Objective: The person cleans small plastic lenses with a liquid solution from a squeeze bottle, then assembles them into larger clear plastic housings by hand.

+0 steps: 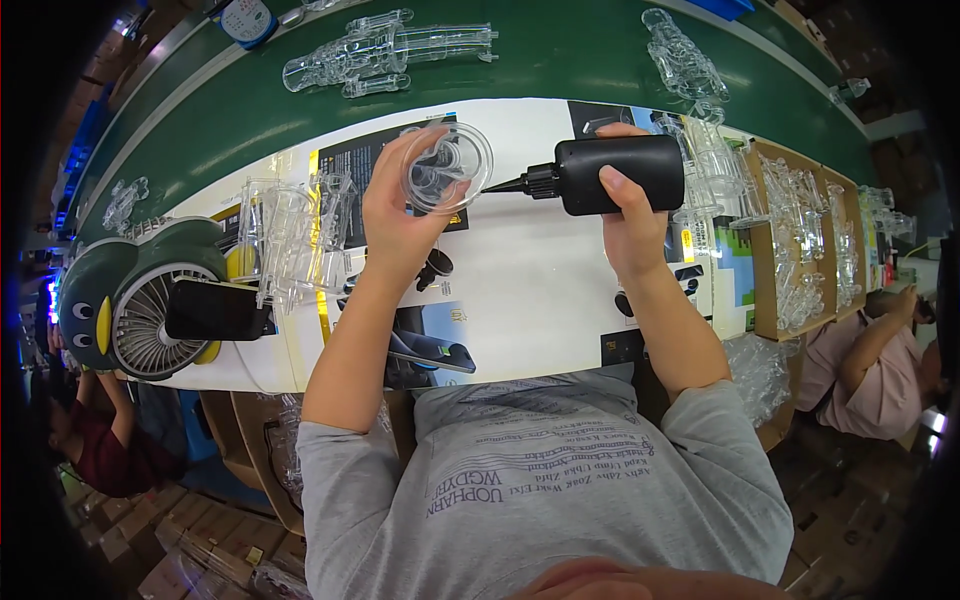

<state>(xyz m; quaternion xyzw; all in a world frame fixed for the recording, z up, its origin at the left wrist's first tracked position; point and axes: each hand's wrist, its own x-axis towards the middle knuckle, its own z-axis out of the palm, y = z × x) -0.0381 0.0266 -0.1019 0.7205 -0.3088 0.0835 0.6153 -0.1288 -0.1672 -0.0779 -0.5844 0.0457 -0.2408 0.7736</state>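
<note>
My left hand (405, 200) is closed around a clear plastic cup-like part (472, 150), its round open end facing me. Inside its rim, smaller rounded clear shapes show. My right hand (635, 215) grips a black squeeze bottle (620, 175) lying sideways, thumb on the near side. The bottle's thin pointed nozzle (505, 187) points left, and its tip is at or very near the clear part's rim; whether they touch I cannot tell. Both hands are above the white work surface (540, 290), which has printed sheets on it.
A cluster of clear plastic parts (295, 240) stands left, beside a penguin-shaped fan (140, 310) and a dark phone (215, 310). At right, a cardboard box (765, 290) holds several clear parts. More clear pieces (390, 50) lie on the green surface (560, 60). Two people sit at either side.
</note>
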